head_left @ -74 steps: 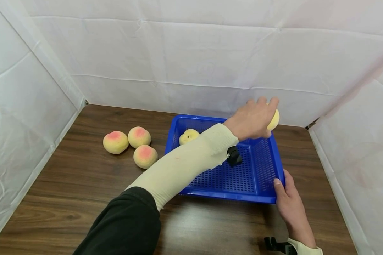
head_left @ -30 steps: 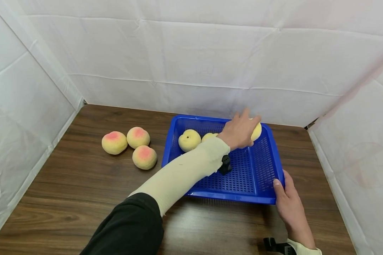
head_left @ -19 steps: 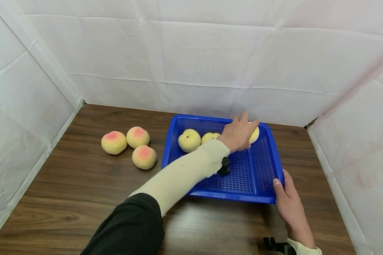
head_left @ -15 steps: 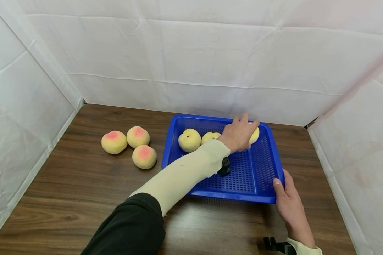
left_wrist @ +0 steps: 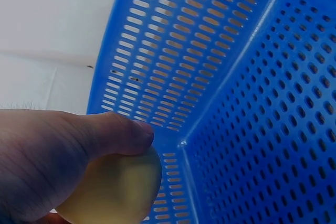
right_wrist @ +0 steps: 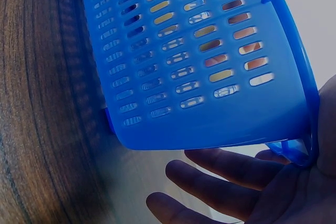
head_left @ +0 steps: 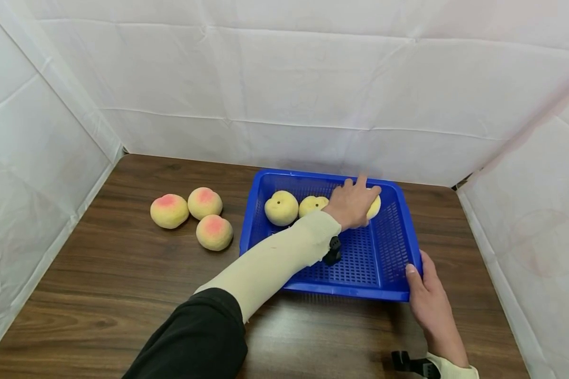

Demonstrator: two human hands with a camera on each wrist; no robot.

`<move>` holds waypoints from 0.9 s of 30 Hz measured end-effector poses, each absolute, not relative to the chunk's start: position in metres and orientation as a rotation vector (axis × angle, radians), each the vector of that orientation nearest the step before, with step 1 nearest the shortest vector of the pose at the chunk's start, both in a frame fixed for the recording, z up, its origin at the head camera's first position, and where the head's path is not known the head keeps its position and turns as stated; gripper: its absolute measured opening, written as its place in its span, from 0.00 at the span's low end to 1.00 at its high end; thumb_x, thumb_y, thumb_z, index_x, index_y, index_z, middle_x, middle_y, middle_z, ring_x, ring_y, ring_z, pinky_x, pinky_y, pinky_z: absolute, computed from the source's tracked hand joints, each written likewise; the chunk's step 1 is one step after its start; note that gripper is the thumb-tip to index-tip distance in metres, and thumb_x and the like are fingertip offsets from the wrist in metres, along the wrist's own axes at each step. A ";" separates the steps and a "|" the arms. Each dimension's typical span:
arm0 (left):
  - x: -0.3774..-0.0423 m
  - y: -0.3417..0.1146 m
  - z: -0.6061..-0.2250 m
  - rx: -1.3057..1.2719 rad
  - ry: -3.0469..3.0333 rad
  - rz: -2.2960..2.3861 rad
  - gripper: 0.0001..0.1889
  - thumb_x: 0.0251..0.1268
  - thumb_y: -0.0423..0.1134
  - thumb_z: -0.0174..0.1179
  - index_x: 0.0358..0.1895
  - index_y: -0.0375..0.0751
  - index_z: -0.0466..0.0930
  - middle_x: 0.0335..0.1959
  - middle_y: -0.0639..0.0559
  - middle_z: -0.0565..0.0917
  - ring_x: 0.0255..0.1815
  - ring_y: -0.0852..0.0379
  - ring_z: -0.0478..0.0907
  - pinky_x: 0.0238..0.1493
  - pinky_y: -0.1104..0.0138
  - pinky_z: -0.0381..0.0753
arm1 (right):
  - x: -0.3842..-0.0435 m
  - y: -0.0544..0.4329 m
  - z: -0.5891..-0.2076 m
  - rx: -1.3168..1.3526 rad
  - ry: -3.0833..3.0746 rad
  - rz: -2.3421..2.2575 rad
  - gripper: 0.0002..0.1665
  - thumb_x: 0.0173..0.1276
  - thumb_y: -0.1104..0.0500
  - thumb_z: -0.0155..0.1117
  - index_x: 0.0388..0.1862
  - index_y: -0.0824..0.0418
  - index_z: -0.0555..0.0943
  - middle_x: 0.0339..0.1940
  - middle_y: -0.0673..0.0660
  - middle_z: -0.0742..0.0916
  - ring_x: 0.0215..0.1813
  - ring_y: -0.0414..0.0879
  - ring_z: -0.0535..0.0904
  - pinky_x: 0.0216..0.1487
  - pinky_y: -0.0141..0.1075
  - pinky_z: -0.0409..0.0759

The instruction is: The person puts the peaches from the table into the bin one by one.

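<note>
My left hand (head_left: 351, 205) reaches across into the blue plastic basket (head_left: 346, 291) and grips a yellow peach (head_left: 374, 207) near the back wall. In the left wrist view the thumb lies over this peach (left_wrist: 121, 190); most of the other fingers are hidden. Two more peaches sit in the basket: one (head_left: 281, 208) at the left, another (head_left: 312, 204) beside it, partly behind the hand. At the front right corner my right hand (head_left: 429, 300) holds the basket's rim, thumb on top. In the right wrist view its fingers (right_wrist: 220, 182) extend beneath the basket.
Three peaches with pink tops, a left one (head_left: 169, 211), a back one (head_left: 205, 203) and a front one (head_left: 215, 232), lie on the brown wooden table (head_left: 99, 295) left of the basket. White sheeting (head_left: 284, 79) stands behind and at both sides.
My left hand has carried its peach from above the basket's right rim leftward and down into the basket. The right hand has kept its hold on the corner.
</note>
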State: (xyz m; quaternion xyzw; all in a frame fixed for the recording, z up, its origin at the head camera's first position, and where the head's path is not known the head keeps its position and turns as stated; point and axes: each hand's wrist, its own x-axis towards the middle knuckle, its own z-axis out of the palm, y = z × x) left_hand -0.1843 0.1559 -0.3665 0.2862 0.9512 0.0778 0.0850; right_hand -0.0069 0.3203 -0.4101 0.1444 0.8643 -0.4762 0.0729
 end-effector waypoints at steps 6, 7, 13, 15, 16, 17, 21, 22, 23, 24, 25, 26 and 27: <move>-0.185 0.156 -0.375 0.875 2.856 0.145 0.40 0.65 0.56 0.72 0.78 0.64 0.64 0.77 0.51 0.68 0.72 0.48 0.72 0.65 0.56 0.81 | -0.007 0.322 -0.411 0.421 2.585 -1.429 0.38 0.88 0.46 0.30 0.88 0.56 0.39 0.83 0.73 0.60 0.80 0.71 0.60 0.74 0.72 0.60; -0.185 0.156 -0.376 0.878 2.859 0.120 0.40 0.65 0.56 0.71 0.79 0.64 0.64 0.77 0.51 0.69 0.72 0.48 0.72 0.65 0.57 0.81 | -0.007 0.322 -0.411 0.421 2.584 -1.431 0.38 0.88 0.46 0.30 0.88 0.56 0.39 0.83 0.73 0.60 0.80 0.71 0.60 0.74 0.72 0.59; -0.184 0.158 -0.383 0.894 2.854 0.027 0.41 0.65 0.59 0.70 0.80 0.63 0.63 0.75 0.52 0.70 0.72 0.50 0.72 0.67 0.58 0.79 | -0.007 0.322 -0.412 0.431 2.586 -1.434 0.37 0.88 0.47 0.31 0.88 0.56 0.39 0.83 0.73 0.60 0.80 0.70 0.61 0.75 0.71 0.60; -0.184 0.158 -0.386 0.899 2.848 0.011 0.41 0.65 0.59 0.70 0.80 0.62 0.63 0.76 0.51 0.70 0.73 0.49 0.71 0.68 0.58 0.79 | -0.007 0.322 -0.412 0.434 2.578 -1.435 0.37 0.88 0.48 0.30 0.88 0.56 0.38 0.84 0.73 0.60 0.80 0.69 0.60 0.75 0.70 0.59; -0.184 0.158 -0.387 0.898 2.844 0.001 0.41 0.65 0.59 0.69 0.80 0.62 0.63 0.76 0.51 0.70 0.74 0.49 0.71 0.68 0.58 0.79 | -0.008 0.323 -0.413 0.433 2.574 -1.436 0.37 0.88 0.48 0.30 0.88 0.56 0.38 0.84 0.73 0.59 0.80 0.69 0.60 0.75 0.70 0.59; -0.184 0.158 -0.388 0.899 2.842 -0.007 0.41 0.65 0.59 0.69 0.80 0.62 0.63 0.76 0.51 0.71 0.74 0.49 0.71 0.68 0.58 0.80 | -0.008 0.323 -0.413 0.432 2.572 -1.436 0.37 0.88 0.48 0.30 0.88 0.56 0.38 0.84 0.73 0.59 0.80 0.69 0.60 0.76 0.70 0.59; -0.182 0.159 -0.393 0.910 2.839 -0.052 0.41 0.65 0.60 0.69 0.79 0.60 0.64 0.74 0.50 0.73 0.74 0.48 0.72 0.66 0.59 0.81 | -0.008 0.323 -0.413 0.426 2.570 -1.437 0.37 0.88 0.48 0.30 0.88 0.56 0.38 0.84 0.73 0.59 0.80 0.69 0.60 0.76 0.70 0.59; -0.182 0.159 -0.394 0.914 2.841 -0.062 0.40 0.65 0.61 0.69 0.78 0.59 0.65 0.73 0.49 0.74 0.73 0.49 0.73 0.66 0.59 0.82 | -0.008 0.323 -0.413 0.423 2.572 -1.438 0.37 0.88 0.48 0.30 0.88 0.57 0.38 0.84 0.73 0.59 0.80 0.69 0.60 0.76 0.70 0.59; -0.181 0.159 -0.395 0.917 2.845 -0.077 0.40 0.64 0.61 0.69 0.78 0.59 0.66 0.72 0.49 0.75 0.72 0.49 0.74 0.65 0.59 0.82 | -0.008 0.323 -0.413 0.421 2.573 -1.440 0.37 0.88 0.49 0.30 0.88 0.57 0.38 0.83 0.73 0.59 0.80 0.69 0.60 0.75 0.70 0.59; -0.181 0.160 -0.397 0.919 2.851 -0.092 0.40 0.64 0.62 0.69 0.78 0.58 0.66 0.71 0.49 0.76 0.71 0.49 0.74 0.64 0.60 0.83 | -0.008 0.323 -0.413 0.421 2.574 -1.443 0.37 0.88 0.49 0.30 0.88 0.57 0.38 0.83 0.74 0.59 0.80 0.69 0.60 0.75 0.70 0.59; -0.180 0.160 -0.399 0.921 2.858 -0.106 0.40 0.64 0.62 0.69 0.77 0.58 0.67 0.70 0.49 0.76 0.70 0.49 0.75 0.63 0.60 0.84 | -0.007 0.323 -0.413 0.420 2.573 -1.445 0.37 0.88 0.49 0.30 0.88 0.57 0.38 0.83 0.74 0.59 0.80 0.69 0.60 0.75 0.70 0.59; -0.180 0.160 -0.400 0.924 2.865 -0.122 0.40 0.64 0.63 0.69 0.77 0.57 0.67 0.69 0.49 0.77 0.70 0.49 0.76 0.61 0.61 0.84 | -0.007 0.323 -0.413 0.421 2.573 -1.446 0.37 0.88 0.49 0.30 0.88 0.57 0.38 0.83 0.74 0.59 0.80 0.69 0.60 0.75 0.70 0.59; -0.179 0.160 -0.401 0.928 2.872 -0.142 0.40 0.64 0.63 0.68 0.77 0.56 0.67 0.69 0.49 0.77 0.69 0.49 0.76 0.60 0.61 0.85 | -0.008 0.322 -0.413 0.424 2.571 -1.446 0.37 0.88 0.49 0.30 0.88 0.57 0.38 0.83 0.74 0.59 0.80 0.69 0.60 0.76 0.70 0.59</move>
